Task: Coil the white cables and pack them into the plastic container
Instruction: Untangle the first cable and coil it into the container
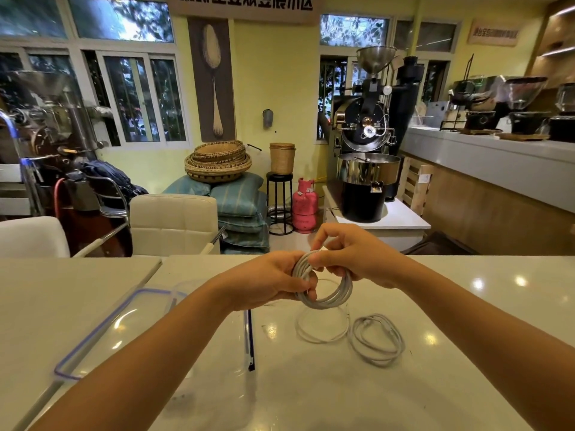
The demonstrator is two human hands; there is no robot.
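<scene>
Left hand (267, 281), right hand (357, 256) gripping one coil (337, 293), two loose cables (320, 334) (378, 340), one container (248, 334)

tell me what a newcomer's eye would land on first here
First, the two hands at centre: the left hand grips a coiled white cable above the glossy white table while the right hand pinches its top. Another loosely looped white cable lies on the table, to the right below them. Behind, a bright pink gas cylinder stands on the floor left of a large black and steel roasting machine.
</scene>
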